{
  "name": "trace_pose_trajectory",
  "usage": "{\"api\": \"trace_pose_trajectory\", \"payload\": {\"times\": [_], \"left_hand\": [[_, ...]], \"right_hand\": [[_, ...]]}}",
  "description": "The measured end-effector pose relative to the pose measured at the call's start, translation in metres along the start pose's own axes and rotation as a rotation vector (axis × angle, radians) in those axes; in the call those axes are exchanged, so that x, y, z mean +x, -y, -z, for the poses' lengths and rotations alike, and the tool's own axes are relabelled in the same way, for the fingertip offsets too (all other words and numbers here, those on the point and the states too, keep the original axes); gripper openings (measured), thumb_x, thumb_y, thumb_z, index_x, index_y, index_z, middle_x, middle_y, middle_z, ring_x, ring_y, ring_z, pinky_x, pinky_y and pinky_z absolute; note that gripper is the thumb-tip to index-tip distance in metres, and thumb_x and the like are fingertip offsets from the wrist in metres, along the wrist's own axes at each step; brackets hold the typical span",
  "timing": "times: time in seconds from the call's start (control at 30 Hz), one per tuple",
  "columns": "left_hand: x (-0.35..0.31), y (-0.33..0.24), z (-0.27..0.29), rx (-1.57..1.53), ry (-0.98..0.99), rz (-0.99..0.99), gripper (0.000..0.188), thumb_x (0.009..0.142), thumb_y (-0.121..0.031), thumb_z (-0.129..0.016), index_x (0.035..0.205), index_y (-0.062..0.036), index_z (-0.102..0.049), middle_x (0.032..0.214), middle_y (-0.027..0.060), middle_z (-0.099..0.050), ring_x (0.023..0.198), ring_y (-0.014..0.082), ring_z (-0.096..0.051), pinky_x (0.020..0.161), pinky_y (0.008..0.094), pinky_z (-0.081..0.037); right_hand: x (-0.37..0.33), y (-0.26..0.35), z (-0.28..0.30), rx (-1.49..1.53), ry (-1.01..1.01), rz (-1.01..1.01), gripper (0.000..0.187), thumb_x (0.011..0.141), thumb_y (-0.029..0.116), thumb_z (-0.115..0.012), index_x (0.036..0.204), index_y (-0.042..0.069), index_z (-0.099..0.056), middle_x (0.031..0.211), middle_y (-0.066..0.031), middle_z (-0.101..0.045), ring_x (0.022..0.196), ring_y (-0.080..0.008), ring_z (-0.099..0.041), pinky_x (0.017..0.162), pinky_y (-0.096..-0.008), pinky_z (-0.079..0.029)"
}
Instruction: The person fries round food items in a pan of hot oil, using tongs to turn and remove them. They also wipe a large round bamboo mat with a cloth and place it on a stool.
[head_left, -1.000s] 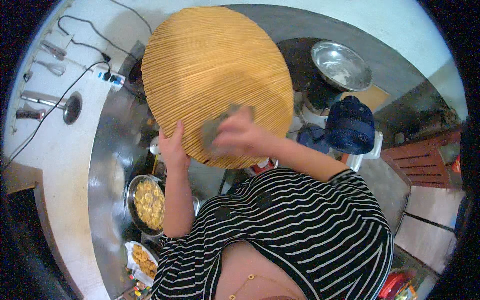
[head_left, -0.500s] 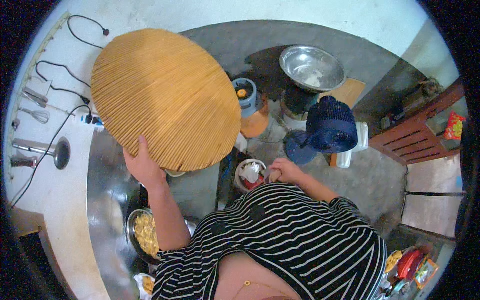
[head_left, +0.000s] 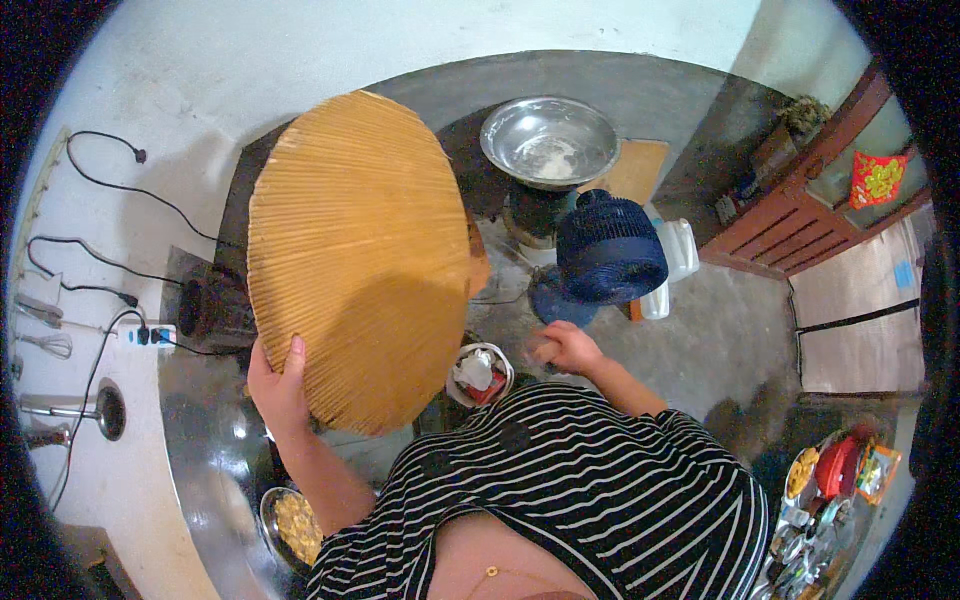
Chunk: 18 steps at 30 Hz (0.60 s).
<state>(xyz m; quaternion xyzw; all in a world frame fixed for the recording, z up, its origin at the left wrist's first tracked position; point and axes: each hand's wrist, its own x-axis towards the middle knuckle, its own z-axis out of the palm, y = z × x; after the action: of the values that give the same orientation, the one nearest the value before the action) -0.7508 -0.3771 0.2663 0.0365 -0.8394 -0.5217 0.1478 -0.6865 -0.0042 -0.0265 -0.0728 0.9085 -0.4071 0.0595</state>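
My left hand (head_left: pixel 278 385) grips the lower left edge of a large, round, flat mat of tan stalks (head_left: pixel 360 260), with the thumb on its face. The mat is held up and tilted, hiding part of the counter and floor behind it. My right hand (head_left: pixel 570 348) is closed in front of my body, its fingers curled. A brownish, blurred end shows at its left side, but what it belongs to is unclear. Just left of that hand stands a white bin (head_left: pixel 480 374) holding crumpled white and red waste.
A blue fan (head_left: pixel 612 250) stands on the floor ahead, near a steel basin (head_left: pixel 550 143) with white powder in it. A pan of yellow food (head_left: pixel 298 528) sits at lower left. Black cords (head_left: pixel 140 180) hang on the left wall. A brown cabinet (head_left: pixel 800 215) is at right.
The mat has turned to a steeper, narrower angle and sits lower in view. My head view has shifted, showing a dark appliance at left. My right hand has moved slightly away from the bin.
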Motion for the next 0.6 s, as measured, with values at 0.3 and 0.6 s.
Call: {"api": "trace_pose_trajectory", "payload": {"times": [0.3,0.6], "left_hand": [[0.0,0.002,-0.02,-0.208,-0.16,0.04,0.031,0.086,-0.005,-0.061,0.115,0.0049,-0.055,0.105,0.0091,-0.063,0.092,0.0169,-0.059,0.082,0.0295,-0.046],[0.058,0.02,-0.052,-0.15,-0.357,-0.05,0.034,0.085,-0.008,-0.063,0.115,0.0075,-0.055,0.109,0.0116,-0.062,0.093,0.019,-0.06,0.082,0.0302,-0.047]], "right_hand": [[-0.012,-0.003,0.012,0.073,0.032,0.036,0.04,0.065,0.013,-0.067,0.105,0.007,-0.063,0.101,-0.014,-0.06,0.096,-0.0344,-0.057,0.085,-0.0395,-0.047],[-0.008,-0.021,0.018,0.023,0.09,0.071,0.048,0.061,0.013,-0.07,0.108,0.008,-0.062,0.103,-0.0138,-0.06,0.1,-0.0335,-0.056,0.087,-0.0385,-0.047]]}}
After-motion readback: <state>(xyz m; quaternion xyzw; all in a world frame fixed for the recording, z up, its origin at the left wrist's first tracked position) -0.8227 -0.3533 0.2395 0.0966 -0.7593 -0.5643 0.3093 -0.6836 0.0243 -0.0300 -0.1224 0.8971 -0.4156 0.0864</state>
